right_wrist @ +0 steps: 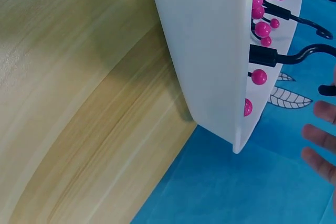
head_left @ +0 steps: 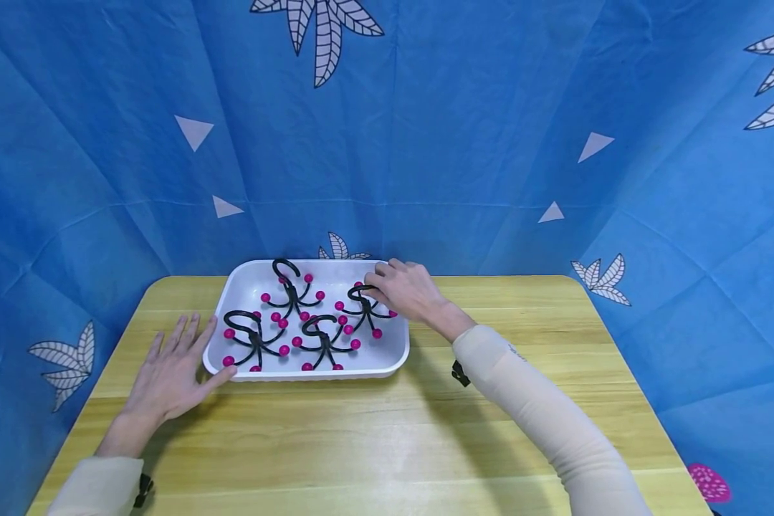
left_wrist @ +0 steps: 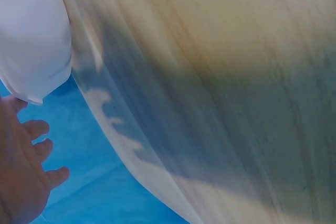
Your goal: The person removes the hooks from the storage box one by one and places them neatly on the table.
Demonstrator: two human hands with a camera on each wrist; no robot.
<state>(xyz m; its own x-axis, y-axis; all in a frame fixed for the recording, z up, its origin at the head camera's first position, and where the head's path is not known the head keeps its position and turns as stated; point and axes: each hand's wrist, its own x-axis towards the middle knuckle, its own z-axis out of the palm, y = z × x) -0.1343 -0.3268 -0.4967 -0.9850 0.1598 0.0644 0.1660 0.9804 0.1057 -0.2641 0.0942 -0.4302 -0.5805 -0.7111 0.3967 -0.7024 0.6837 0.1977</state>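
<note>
A white tray (head_left: 368,362) holds several black head massagers with pink ball tips and hooked handles. My right hand (head_left: 403,287) is over the tray's right rim, at the hooked handle of the rightmost massager (head_left: 365,308). Thumb and index finger overlap that hook, but whether they pinch it is hidden. In the right wrist view, the other fingers (right_wrist: 320,136) are spread beside the hook (right_wrist: 307,52). At the tray's left side lies my left hand (head_left: 174,376), fingers spread, thumb at the near left corner. The left wrist view catches these fingers (left_wrist: 44,150) beside the tray wall (left_wrist: 37,40).
Beneath the tray is a light wooden table (head_left: 361,444) with rounded far corners. A blue curtain (head_left: 426,143) with leaf and triangle prints hangs behind it and at both sides. Three other massagers (head_left: 293,297) stand in the tray, close together.
</note>
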